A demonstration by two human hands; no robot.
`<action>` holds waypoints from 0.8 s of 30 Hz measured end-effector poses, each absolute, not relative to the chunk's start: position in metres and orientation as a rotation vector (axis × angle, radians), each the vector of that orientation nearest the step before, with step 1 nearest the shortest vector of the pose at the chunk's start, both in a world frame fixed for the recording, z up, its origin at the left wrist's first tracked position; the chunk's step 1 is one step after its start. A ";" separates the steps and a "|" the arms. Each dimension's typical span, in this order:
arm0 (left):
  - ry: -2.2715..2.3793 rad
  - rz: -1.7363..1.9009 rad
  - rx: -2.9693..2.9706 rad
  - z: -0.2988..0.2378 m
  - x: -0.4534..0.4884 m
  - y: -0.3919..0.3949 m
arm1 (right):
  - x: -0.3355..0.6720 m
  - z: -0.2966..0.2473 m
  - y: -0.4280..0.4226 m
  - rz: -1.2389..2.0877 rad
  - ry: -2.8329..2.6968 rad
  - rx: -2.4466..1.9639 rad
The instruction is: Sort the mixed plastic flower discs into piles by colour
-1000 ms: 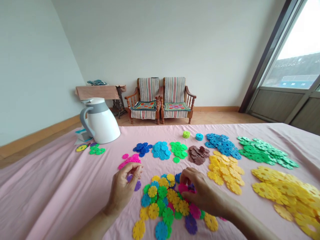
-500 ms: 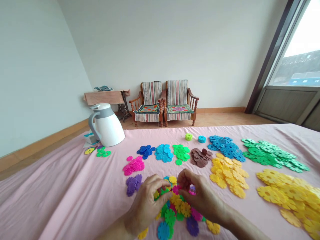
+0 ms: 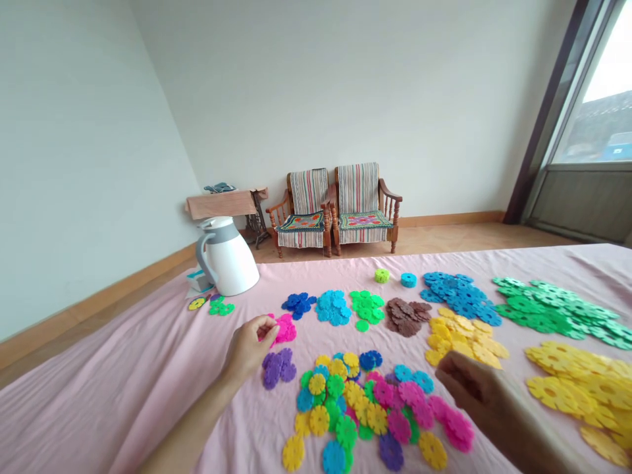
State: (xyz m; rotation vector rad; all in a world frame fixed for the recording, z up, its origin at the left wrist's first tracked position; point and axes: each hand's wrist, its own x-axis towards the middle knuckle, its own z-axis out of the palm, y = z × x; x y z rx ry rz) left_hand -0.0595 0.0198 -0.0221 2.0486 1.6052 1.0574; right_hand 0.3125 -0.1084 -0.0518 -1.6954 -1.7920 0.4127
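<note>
My left hand [image 3: 249, 345] is at the near left edge of a pink pile of flower-shaped plastic discs [image 3: 285, 329]. Its thumb and fingers are pinched together, and whatever they hold is too hidden to name. My right hand [image 3: 469, 385] hovers by the near side of a small yellow pile [image 3: 457, 336]. Its fingers are curled in, somewhat blurred, and their contents are out of sight. Between the hands spreads a mixed heap of discs [image 3: 363, 411] in yellow, green, pink, blue and purple. A purple pile [image 3: 279, 367] sits just right of my left wrist.
Dark blue [image 3: 299, 304], light blue [image 3: 333, 307], green [image 3: 367, 307] and brown piles [image 3: 405, 316] form a row behind. Larger blue [image 3: 459, 296], green [image 3: 563, 309] and yellow piles [image 3: 582, 388] lie right. A white jug [image 3: 231, 260] stands at the back left.
My hands have parted from over the mixed heap. The left has gone to the pink pile, the right toward the small yellow pile. The view has shifted slightly.
</note>
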 end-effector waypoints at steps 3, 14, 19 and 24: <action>1.711 1.084 2.075 -0.031 -0.073 0.029 | 0.325 -0.074 -0.122 0.309 -1.828 -1.818; 1.094 0.759 2.433 -0.010 0.012 -0.033 | 0.316 -0.074 -0.148 -0.005 -1.874 -1.960; 0.855 0.538 2.552 -0.007 0.055 -0.056 | 0.320 -0.074 -0.157 0.028 -1.867 -1.939; 0.759 0.447 2.687 -0.013 0.078 -0.051 | 0.323 -0.080 -0.161 0.051 -1.828 -1.953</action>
